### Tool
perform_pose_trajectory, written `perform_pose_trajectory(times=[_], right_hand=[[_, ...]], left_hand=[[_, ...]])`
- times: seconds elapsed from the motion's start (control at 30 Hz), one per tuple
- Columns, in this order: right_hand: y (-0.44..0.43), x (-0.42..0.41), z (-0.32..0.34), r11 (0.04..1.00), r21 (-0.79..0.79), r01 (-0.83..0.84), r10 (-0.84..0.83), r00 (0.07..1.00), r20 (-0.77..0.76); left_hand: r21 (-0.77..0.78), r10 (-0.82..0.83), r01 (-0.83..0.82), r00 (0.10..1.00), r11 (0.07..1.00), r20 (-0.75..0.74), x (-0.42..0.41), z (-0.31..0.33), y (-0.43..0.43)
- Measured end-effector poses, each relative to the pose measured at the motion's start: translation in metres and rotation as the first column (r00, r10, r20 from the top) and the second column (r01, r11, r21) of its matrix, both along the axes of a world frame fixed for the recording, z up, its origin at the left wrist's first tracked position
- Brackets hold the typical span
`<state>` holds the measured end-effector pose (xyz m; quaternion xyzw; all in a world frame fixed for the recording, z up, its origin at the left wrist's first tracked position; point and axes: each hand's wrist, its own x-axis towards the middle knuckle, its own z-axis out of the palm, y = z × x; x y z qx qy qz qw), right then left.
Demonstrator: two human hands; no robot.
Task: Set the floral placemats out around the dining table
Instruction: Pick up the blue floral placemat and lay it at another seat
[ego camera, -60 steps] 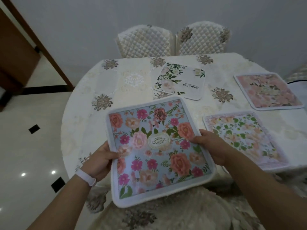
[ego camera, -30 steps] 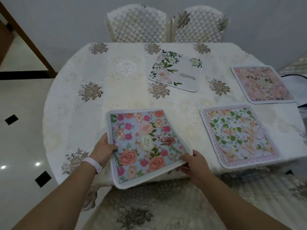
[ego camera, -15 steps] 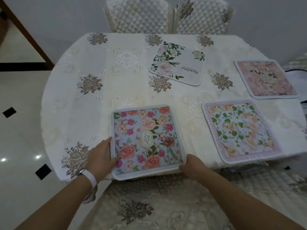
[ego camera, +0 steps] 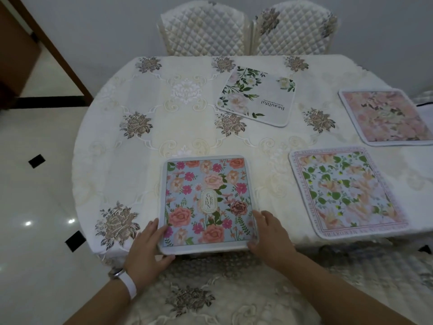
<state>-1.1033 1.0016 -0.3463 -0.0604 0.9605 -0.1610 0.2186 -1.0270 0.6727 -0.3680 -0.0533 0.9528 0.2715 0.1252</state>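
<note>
- I am settling the blue floral placemat [ego camera: 207,204] flat on the tabletop [ego camera: 145,146] at the lower centre of the frame, its near edge lying right along the tabletop's front rim.
- My left hand [ego camera: 146,248] is resting against the mat's lower-left corner, its grip apart, fingers spread and flat, the thumb tucked under the near edge rather than pinching.
- My right hand [ego camera: 269,238] is pressing on the lower-right corner, its grip likewise apart, fingertips lying on the border.
- Three other mats are lying out: the white leafy placemat [ego camera: 256,98] at upper centre, the pink placemat [ego camera: 386,118] at the upper right, running off the frame edge, and the green-leaf placemat [ego camera: 346,193] at the right, near the blue one but apart from it.
- I am judging the main risk to be the overhang: with the near edge so close to the rim, a brush of a forearm while pulling away could drag the mat off the front.
- The embroidered tablecloth [ego camera: 187,90] could bunch if I am sliding the mat instead of lifting it.
- The left half of the tabletop is carrying no mat, so the layout is looking unfinished.
- I am seeing no containers anywhere; two quilted chairs [ego camera: 248,29] are standing beyond the far edge.
</note>
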Motion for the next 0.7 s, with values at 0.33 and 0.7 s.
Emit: perform_pose_trajectory(times=[0.33, 0.7], right_hand=[[0.019, -0.012, -0.012, 0.964, 0.067, -0.258, 0.251, 0.964, 0.091], [0.023, -0.011, 0.000, 0.954, 0.041, -0.298, 0.294, 0.952, 0.082]], left_hand=[[-0.058, 0.152, -0.147, 0.983, 0.987, 0.102, 0.002, 0.009, 0.018], [-0.015, 0.250, -0.252, 0.947, 0.968, 0.201, 0.016, 0.026, 0.035]])
